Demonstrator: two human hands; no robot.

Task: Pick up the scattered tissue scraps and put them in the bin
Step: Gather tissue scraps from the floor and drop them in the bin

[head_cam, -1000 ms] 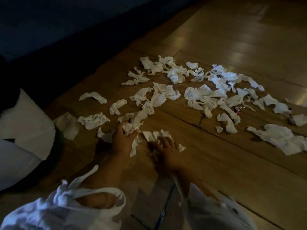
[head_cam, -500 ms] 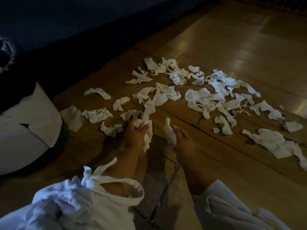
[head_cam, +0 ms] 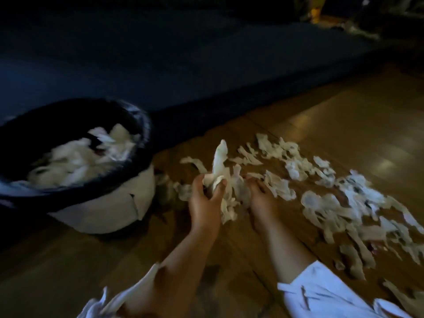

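Dozens of tissue scraps (head_cam: 332,203) are spread over the wooden floor (head_cam: 344,125), mostly off to the right of the person's hands. Their left hand (head_cam: 207,198) is clamped round a bunch of scraps (head_cam: 219,161), with one long piece sticking straight up out of the fist. Their right hand (head_cam: 262,200) is just beside it, fingers bent down onto the pile, but it's too blurry to tell if it's got hold of anything. On the floor left of both hands sits the bin (head_cam: 103,207), white outside with a black liner and a heap of white tissue (head_cam: 75,159) inside. Some dark blue furniture (head_cam: 183,65) runs along behind everything.
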